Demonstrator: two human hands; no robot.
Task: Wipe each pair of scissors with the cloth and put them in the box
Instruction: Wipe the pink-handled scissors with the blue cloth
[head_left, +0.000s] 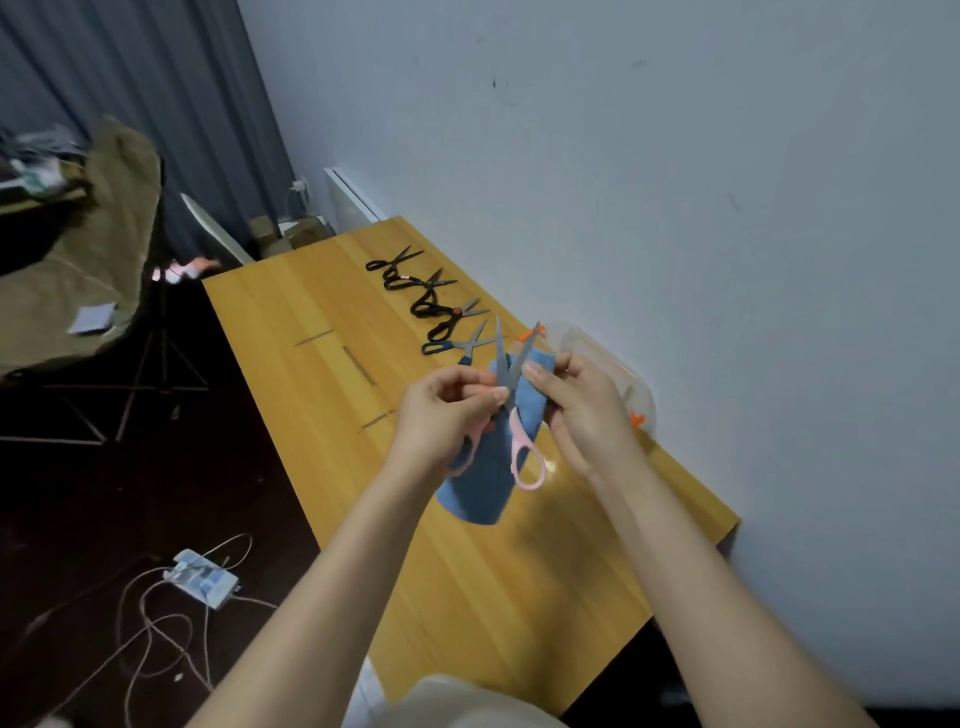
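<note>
Pink-handled scissors are held up over the wooden table, blades spread and pointing away from me. My left hand grips one pink handle, with thumb and finger near the blade pivot. My right hand holds the blue cloth behind the blades and pinches it against one blade. The cloth hangs down below both hands. A clear plastic box with orange clips stands against the wall, partly hidden behind my right hand.
Several other scissors lie in a row on the far part of the table: black-handled ones and a blue-handled pair. The wall runs along the table's right side. Cables and a power strip lie on the dark floor at left.
</note>
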